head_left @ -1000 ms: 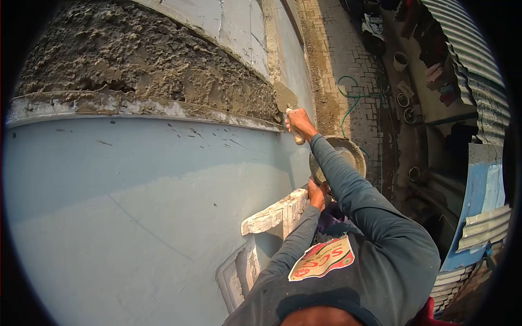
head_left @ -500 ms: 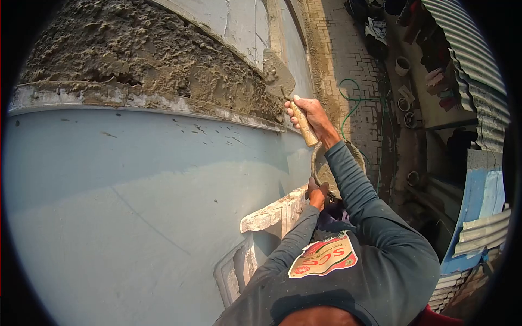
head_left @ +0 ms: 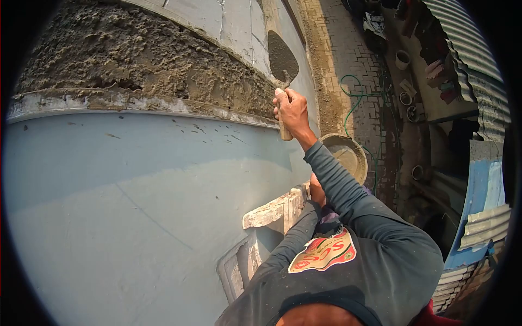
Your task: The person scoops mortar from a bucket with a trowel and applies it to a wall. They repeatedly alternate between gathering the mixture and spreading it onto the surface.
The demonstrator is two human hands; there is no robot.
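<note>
Obs., near to far.

Left hand (head_left: pixel 316 190), at 5 o'clock of centre, is mostly hidden behind the right sleeve. It sits between the white moulding (head_left: pixel 272 211) and the mortar pan (head_left: pixel 348 155). Whether it grips the pan I cannot tell.

Right hand (head_left: pixel 292 107), at 1 o'clock, is clenched round the wooden handle of the trowel (head_left: pixel 283 54). The blade points up toward 12 o'clock, coated with wet mortar, close to the wall at the end of the rough mortar band (head_left: pixel 152 65). Contact is not clear.

Risk (judgement): mortar may slide off the upright blade and streak the smooth grey wall (head_left: pixel 136 190) under the ledge (head_left: pixel 163 106), or drop to the paved ground (head_left: pixel 348 49) far down. A loosely held pan could tip the same way.

Room: open air from 2 to 4 o'clock of the arm; the wall closes the whole left side. The ledge and moulding project and could catch a sleeve or the pan's rim. Green hose (head_left: pixel 353 98) is well apart, below.
</note>
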